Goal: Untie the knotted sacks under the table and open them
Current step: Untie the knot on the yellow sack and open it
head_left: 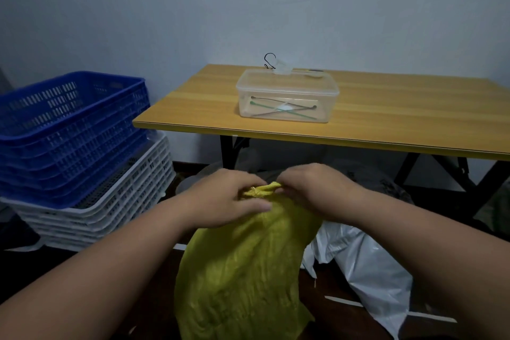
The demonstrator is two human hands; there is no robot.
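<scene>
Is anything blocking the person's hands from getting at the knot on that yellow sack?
Nothing visible does. The left hand and right hand are both already at the knot atop the yellow sack, fingers on it from either side.

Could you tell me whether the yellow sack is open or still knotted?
Still knotted: the yellow sack has its neck bunched tight between both hands.

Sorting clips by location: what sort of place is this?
Probably a plain storeroom or work corner: stacked plastic crates against a bare wall, a folding table, and sacks on the floor, one yellow sack.
</scene>
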